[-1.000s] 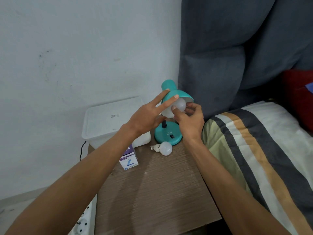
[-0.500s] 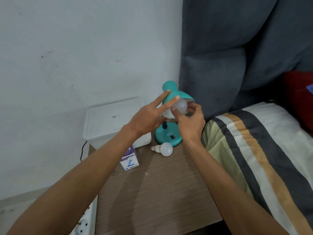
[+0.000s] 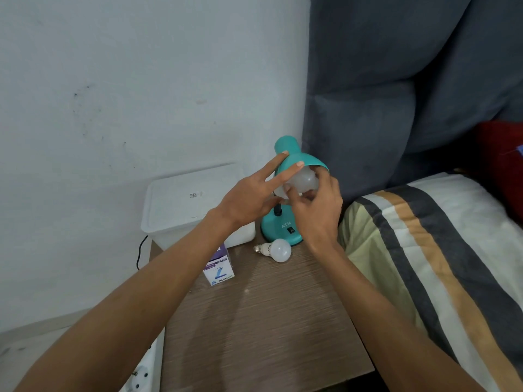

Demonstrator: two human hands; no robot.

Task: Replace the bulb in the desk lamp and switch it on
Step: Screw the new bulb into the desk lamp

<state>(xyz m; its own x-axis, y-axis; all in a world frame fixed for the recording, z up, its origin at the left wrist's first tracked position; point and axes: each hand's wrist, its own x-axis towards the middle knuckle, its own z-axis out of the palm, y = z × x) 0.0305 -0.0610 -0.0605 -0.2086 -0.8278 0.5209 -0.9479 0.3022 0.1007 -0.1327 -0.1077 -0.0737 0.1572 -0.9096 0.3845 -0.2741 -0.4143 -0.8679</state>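
nightstand [image 3: 254, 329] | lamp [image 3: 280, 230] | loose bulb [image 3: 278, 249] | carton [image 3: 218, 268] | bin [image 3: 192, 202]

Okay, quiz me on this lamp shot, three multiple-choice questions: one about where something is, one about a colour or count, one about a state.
1. Where does the loose bulb lie?
A. On the table beside the lamp base
B. On the striped bedding
C. On the white box lid

2. What colour is the lamp shade?
A. Red
B. Teal
C. Black

3. What is the right hand doing?
A. Pressing the base switch
B. Resting flat on the table
C. Gripping the bulb in the shade

Answers:
1. A, it lies on its side on the wooden table, by the lamp base.
2. B, shade and base are both teal.
3. C, its fingers close round that bulb while the left hand steadies the shade.
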